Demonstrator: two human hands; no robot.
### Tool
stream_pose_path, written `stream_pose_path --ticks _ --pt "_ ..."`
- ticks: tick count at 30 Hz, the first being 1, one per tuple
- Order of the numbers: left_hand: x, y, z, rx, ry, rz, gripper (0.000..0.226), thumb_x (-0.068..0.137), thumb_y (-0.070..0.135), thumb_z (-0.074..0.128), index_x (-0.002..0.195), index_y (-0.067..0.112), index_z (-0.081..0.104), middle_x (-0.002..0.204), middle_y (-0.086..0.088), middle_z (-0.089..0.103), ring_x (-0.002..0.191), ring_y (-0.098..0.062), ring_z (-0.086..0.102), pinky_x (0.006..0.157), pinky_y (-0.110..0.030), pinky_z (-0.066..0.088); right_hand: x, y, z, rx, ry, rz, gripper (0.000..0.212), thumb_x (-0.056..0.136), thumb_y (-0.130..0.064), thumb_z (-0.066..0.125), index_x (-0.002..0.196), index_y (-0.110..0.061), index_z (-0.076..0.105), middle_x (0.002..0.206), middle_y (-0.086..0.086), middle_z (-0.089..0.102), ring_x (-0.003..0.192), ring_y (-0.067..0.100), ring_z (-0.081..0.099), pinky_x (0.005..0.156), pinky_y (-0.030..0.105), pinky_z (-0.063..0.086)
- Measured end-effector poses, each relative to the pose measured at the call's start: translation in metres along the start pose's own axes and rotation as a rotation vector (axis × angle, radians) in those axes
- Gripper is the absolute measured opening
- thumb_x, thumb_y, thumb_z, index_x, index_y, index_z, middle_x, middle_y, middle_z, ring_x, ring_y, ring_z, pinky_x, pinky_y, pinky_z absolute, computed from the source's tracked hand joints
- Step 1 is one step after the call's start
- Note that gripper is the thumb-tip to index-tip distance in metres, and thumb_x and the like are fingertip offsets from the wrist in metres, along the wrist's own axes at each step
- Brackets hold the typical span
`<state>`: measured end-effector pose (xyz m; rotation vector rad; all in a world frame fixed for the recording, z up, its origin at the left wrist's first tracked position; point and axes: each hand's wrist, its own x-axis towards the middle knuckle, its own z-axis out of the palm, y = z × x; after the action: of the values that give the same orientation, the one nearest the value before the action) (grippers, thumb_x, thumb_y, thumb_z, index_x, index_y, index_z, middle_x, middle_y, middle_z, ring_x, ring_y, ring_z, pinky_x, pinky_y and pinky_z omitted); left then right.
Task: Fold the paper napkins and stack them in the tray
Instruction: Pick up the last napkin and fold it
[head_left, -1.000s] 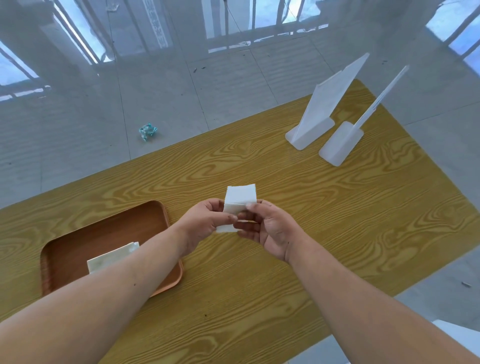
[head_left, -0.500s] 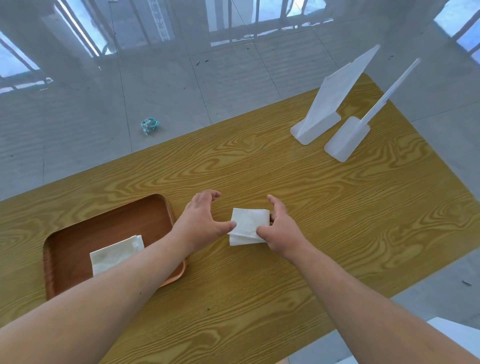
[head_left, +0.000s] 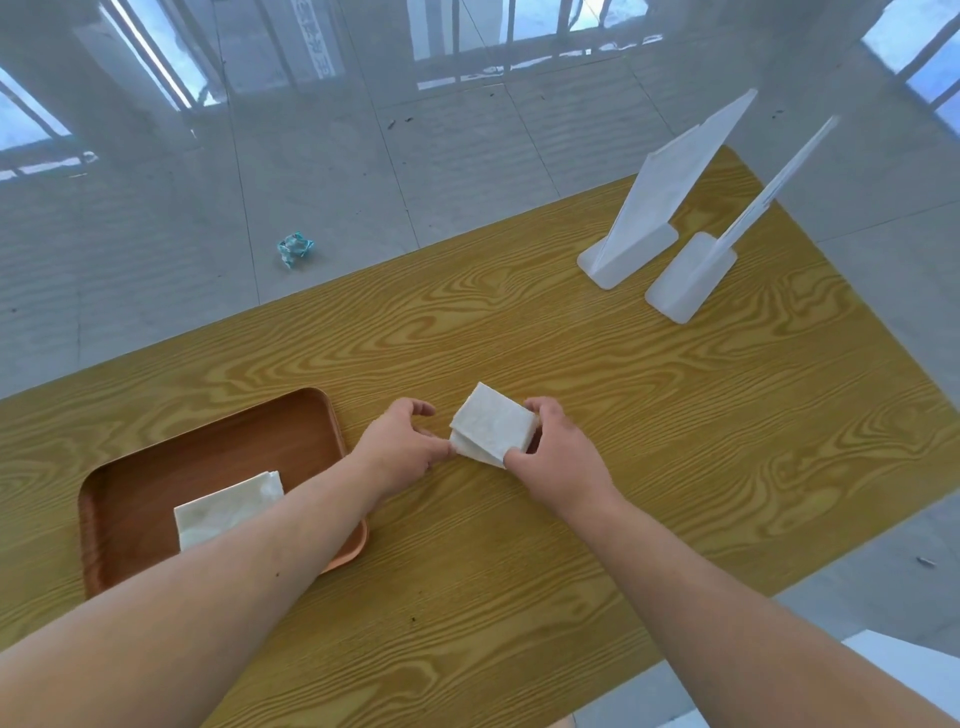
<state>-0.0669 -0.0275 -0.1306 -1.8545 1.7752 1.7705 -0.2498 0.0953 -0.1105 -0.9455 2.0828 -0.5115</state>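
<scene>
One stacked napkin (head_left: 228, 512) lies in the brown tray (head_left: 150, 467), and beyond it the folded napkin (head_left: 493, 428), lifted in both hands a second ago, now rests on the wooden table (head_left: 675, 415), right hand (head_left: 561, 452) pinching its edge, left hand (head_left: 400, 441) loosely spread, thumb touching its corner, seemingly ready for stacking.

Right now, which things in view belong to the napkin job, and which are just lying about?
Part of the job:
- folded napkin on the table, gripped by the right hand, with the left hand touching its corner
- tray
- stacked napkin already in the tray

Lying about:
- wide white stand
- narrow white stand
- crumpled wrapper on the floor
</scene>
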Motion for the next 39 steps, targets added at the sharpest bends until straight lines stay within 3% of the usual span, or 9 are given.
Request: stream_pose_path --ticks 3,6,10,15,20,25,32,35,39 --pt "-0.005 0.002 -0.003 0.151 0.12 0.092 0.038 0.081 0.035 0.081 0.112 0.031 0.058 0.088 0.006 0.073 0.074 -0.011 0.07 0.06 -0.03 0.053 0.001 0.002 0.002 -0.22 0.067 -0.029 0.059 0.081 -0.042 0.065 0.136 -0.024 0.051 0.117 -0.001 0.058 0.111 0.024 0.051 0.094 0.04 0.048" --pt "-0.016 0.004 -0.005 0.643 0.06 0.366 0.018 0.085 0.049 0.064 0.098 0.037 0.06 0.094 0.013 0.068 0.081 -0.003 0.064 0.064 -0.028 0.053 0.011 0.0 0.001 -0.196 0.075 -0.009 0.05 0.084 -0.041 0.063 0.13 -0.023 0.057 0.118 0.001 0.058 0.113 0.024 0.051 0.094 0.039 0.048" --pt "-0.022 -0.006 0.003 1.173 -0.149 0.678 0.05 0.095 0.047 0.054 0.144 0.038 0.048 0.133 0.011 0.059 0.117 -0.016 0.06 0.091 -0.037 0.055 0.023 -0.005 -0.005 -0.019 -0.021 0.082 0.031 0.084 -0.036 0.065 0.114 -0.027 0.061 0.091 -0.005 0.068 0.08 0.015 0.065 0.066 0.034 0.052" --pt "-0.022 -0.014 0.003 1.271 -0.084 0.76 0.061 0.098 0.044 0.047 0.156 0.033 0.033 0.137 0.004 0.059 0.108 -0.021 0.061 0.09 -0.038 0.054 0.034 -0.012 -0.007 0.029 -0.103 0.09 0.01 0.084 -0.025 0.068 0.09 -0.017 0.068 0.08 -0.003 0.071 0.066 0.014 0.062 0.062 0.035 0.051" --pt "-0.016 -0.016 -0.008 1.303 -0.066 0.666 0.062 0.101 0.048 0.045 0.16 0.035 0.029 0.144 0.003 0.056 0.118 -0.022 0.06 0.096 -0.04 0.052 0.034 -0.007 -0.011 0.281 -0.133 0.101 0.005 0.086 -0.02 0.074 0.088 -0.016 0.071 0.068 -0.005 0.063 0.055 0.01 0.05 0.052 0.026 0.043" --pt "-0.01 -0.014 -0.013 1.28 -0.006 0.547 0.059 0.102 0.042 0.041 0.159 0.041 0.027 0.122 0.003 0.059 0.105 -0.021 0.061 0.088 -0.041 0.054 0.025 0.011 -0.017 0.523 -0.376 0.042 0.01 0.086 -0.013 0.076 0.085 -0.022 0.074 0.064 -0.008 0.053 0.056 0.007 0.042 0.055 0.023 0.034" --pt "0.0 -0.008 -0.013 1.225 0.019 0.542 0.059 0.106 0.038 0.035 0.162 0.044 0.016 0.123 0.002 0.053 0.099 -0.02 0.057 0.078 -0.035 0.048 0.018 0.007 -0.017 -0.077 -0.316 -0.213 0.033 0.083 -0.02 0.075 0.109 -0.04 0.071 0.07 -0.017 0.051 0.062 0.002 0.048 0.061 0.022 0.044" --pt "-0.001 -0.007 -0.016 1.247 0.06 0.62 0.061 0.103 0.037 0.037 0.162 0.038 0.021 0.133 0.002 0.05 0.109 -0.02 0.051 0.091 -0.037 0.049 0.006 0.01 -0.017 -0.5 -0.172 -0.568 0.039 0.087 -0.031 0.068 0.126 -0.039 0.066 0.089 -0.016 0.047 0.086 0.009 0.047 0.077 0.026 0.042" --pt "-0.012 -0.015 -0.015 1.313 -0.066 0.874 0.056 0.102 0.036 0.038 0.158 0.039 0.034 0.156 0.003 0.044 0.132 -0.022 0.044 0.105 -0.041 0.041 -0.008 0.024 -0.013 -0.605 -0.074 -0.798 0.033 0.087 -0.035 0.063 0.119 -0.034 0.071 0.099 -0.003 0.055 0.094 0.021 0.051 0.089 0.036 0.047"
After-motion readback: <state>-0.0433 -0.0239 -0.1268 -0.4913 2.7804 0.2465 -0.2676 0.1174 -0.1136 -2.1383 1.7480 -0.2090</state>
